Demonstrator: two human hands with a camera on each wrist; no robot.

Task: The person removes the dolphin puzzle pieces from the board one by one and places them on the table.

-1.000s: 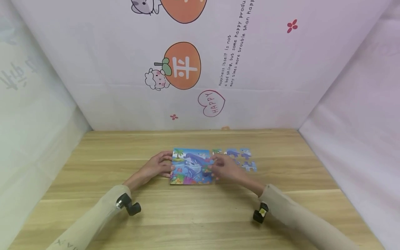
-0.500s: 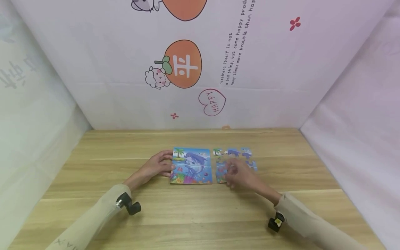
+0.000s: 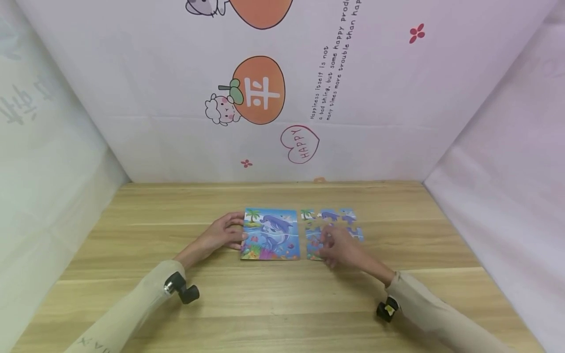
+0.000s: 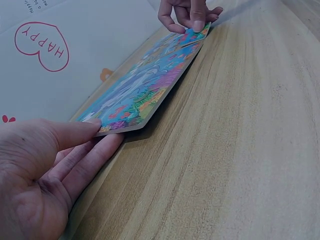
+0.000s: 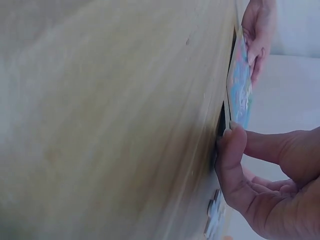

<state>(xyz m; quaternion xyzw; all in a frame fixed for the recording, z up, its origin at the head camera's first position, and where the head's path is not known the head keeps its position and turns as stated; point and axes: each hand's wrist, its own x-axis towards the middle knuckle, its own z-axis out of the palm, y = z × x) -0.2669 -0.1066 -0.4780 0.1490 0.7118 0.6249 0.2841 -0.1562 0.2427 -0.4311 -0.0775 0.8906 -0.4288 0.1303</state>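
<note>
A picture card with a dolphin, a palm tree and coral stands slightly above the table. My left hand pinches its left edge, thumb on top and fingers underneath. To the right of the card are jigsaw pieces with a matching sea picture. My right hand is over them, thumb and index finger pinching the edge of a blue jigsaw piece near the lower corner. In the right wrist view the fingertips meet at a thin edge. The hand hides part of the pieces.
Further jigsaw pieces lie at the upper right, with small gaps between them. The wooden table ends at a printed white back sheet. White cloth closes off both sides.
My right hand has moved right, from the card's right edge to the jigsaw pieces, and has barely shifted over the last half second. The left hand and card stay in place.
</note>
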